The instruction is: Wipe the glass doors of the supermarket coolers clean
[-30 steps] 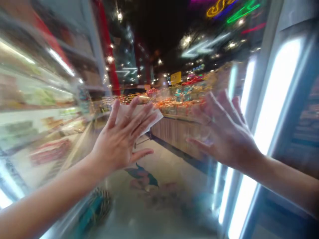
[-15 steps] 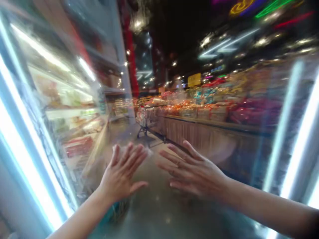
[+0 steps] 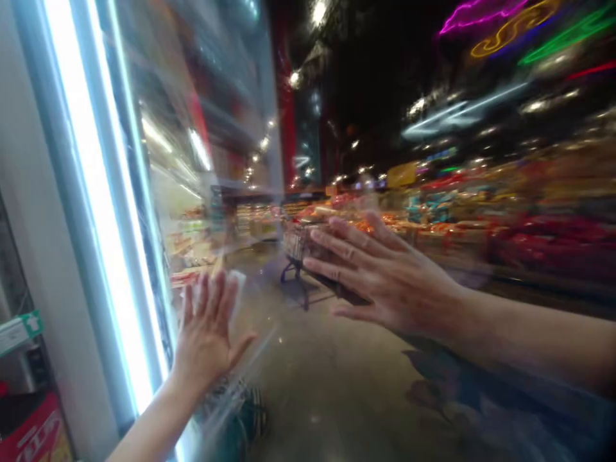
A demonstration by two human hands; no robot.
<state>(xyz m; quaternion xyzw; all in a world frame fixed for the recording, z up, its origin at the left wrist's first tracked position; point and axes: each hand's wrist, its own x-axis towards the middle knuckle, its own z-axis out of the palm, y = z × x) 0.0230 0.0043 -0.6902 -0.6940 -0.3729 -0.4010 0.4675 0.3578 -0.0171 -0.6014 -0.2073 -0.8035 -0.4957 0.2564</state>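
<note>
My left hand (image 3: 206, 333) is raised at lower left with its fingers apart, palm facing away, beside a bright light strip (image 3: 96, 167). It seems to be against or close to a clear, shiny pane, but contact cannot be made out. A small whitish patch shows past its fingertips; whether it is a cloth or a reflection is unclear. Right of centre, my right hand (image 3: 385, 276) is stretched out flat, fingers spread and pointing left, with nothing visible in it. Behind its fingertips stands a shopping cart (image 3: 297, 247), partly hidden and blurred.
A pale upright frame (image 3: 58, 212) borders the lights on the left. A red package (image 3: 38, 427) and a green-white shelf label (image 3: 19, 332) sit at lower left. Blurred colourful goods (image 3: 548, 247) line the right side. Shiny floor (image 3: 308, 378) runs down the middle.
The view has swung left, so the light strips, cart and goods sit further right. My left hand has shifted left in the picture; my right hand appears slightly higher. Both stay open.
</note>
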